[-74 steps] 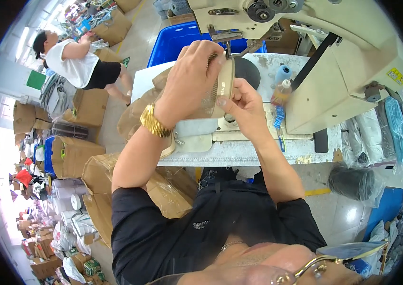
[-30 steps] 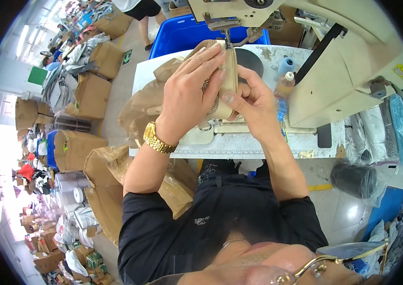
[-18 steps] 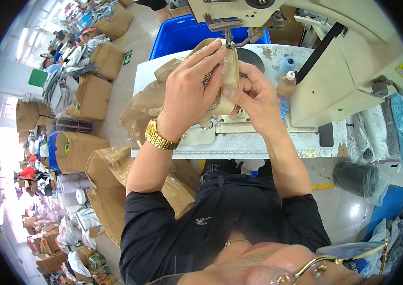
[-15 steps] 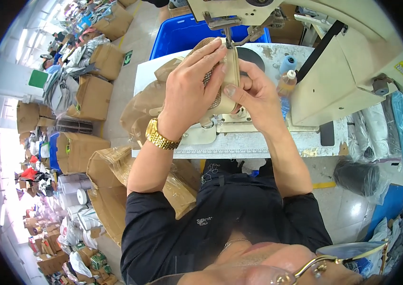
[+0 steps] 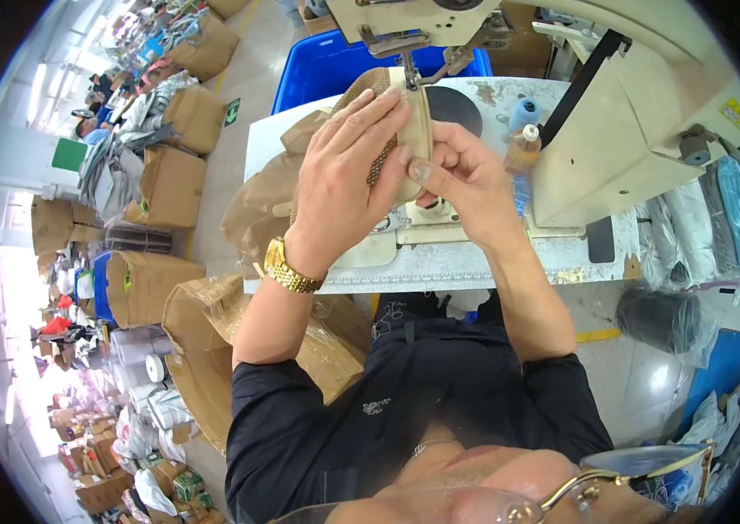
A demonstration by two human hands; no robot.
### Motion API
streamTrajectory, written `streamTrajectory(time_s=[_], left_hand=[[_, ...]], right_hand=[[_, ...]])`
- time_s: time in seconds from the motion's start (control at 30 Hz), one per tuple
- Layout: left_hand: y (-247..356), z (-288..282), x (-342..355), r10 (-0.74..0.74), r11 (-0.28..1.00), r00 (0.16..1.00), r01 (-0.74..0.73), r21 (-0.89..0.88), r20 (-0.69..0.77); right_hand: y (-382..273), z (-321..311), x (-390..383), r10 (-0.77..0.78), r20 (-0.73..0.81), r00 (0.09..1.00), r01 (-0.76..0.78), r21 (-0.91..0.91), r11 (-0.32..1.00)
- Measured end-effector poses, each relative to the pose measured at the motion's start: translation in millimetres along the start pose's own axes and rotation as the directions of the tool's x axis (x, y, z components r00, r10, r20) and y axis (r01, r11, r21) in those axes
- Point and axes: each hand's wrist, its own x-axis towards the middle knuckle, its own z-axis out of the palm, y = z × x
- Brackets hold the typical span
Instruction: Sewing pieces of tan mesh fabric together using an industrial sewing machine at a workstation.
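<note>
A beige fabric piece with brown mesh and a pale edge band point(image 5: 416, 131) stands under the needle point(image 5: 409, 74) of a sewing machine point(image 5: 422, 22). My left hand point(image 5: 348, 166) lies along its left side, fingers stretched out flat toward the needle and thumb apart from them. At the band's right side, my right hand point(image 5: 461, 175) is closed, pinching the band between thumb and curled fingers. Loose beige cloth point(image 5: 256, 196) spreads over the table to the left, from under my left wrist. Whether the piece is a bag cannot be told.
The white worktable point(image 5: 448, 278) has a ruler strip along its near edge. A blue thread cone point(image 5: 524, 113) and a clear bottle point(image 5: 523, 150) stand beside the machine's pale body point(image 5: 614, 157). Behind the table is a blue bin point(image 5: 309, 70). An open cardboard box point(image 5: 195, 349) is at the left.
The band has turned slightly under the needle and its edge now shows more narrowly. My left hand has slid a little toward me and left; my right hand keeps its pinch almost in place.
</note>
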Motion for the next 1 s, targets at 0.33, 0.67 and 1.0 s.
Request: streamTrajectory(time_s=[0.33,0.67,1.0], left_hand=[[-12,10,9,-0.024,0.984,0.999,0.016,-0.18,-0.045],[-18,9,18,-0.111,0.945,0.994,0.109,-0.309,0.011],[-28,4,28,-0.142,0.921,0.982,0.177,-0.347,0.124]], right_hand=[[1,-5,13,-0.003,-0.014,1.0,0.003,0.024,1.0],[0,-7,23,-0.012,-0.021,1.0,0.013,0.044,0.999],[-1,-10,30,0.027,-0.066,0.997,-0.023,0.062,0.998]])
